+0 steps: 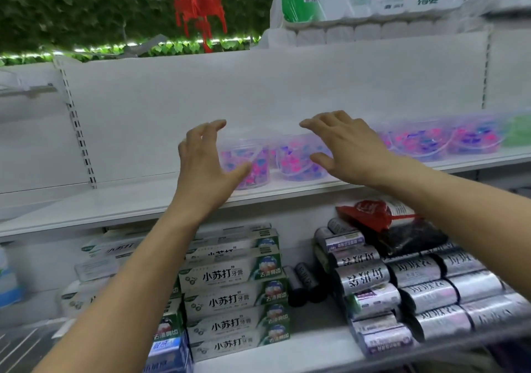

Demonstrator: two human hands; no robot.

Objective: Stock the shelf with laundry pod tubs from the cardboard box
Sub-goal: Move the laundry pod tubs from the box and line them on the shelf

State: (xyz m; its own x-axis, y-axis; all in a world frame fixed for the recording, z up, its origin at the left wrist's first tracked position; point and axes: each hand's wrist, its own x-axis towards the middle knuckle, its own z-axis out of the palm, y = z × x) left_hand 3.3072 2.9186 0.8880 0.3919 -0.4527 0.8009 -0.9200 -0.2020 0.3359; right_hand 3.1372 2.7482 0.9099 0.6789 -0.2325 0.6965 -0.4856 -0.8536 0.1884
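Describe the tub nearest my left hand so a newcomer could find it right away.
Start at the white middle shelf, above the stacked toothpaste boxes. Several clear tubs of pink and purple pods stand in a row there. Yours is the leftmost tub, just beyond the open left hand; only bare shelf lies to its left, while the next tub stands to its right, by the right hand.

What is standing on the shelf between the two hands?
In the head view, two pod tubs stand between the left hand and the right hand.

Two tubs (244, 165) (298, 161) side by side on shelf (115, 203), toothpaste boxes (230, 286) below.
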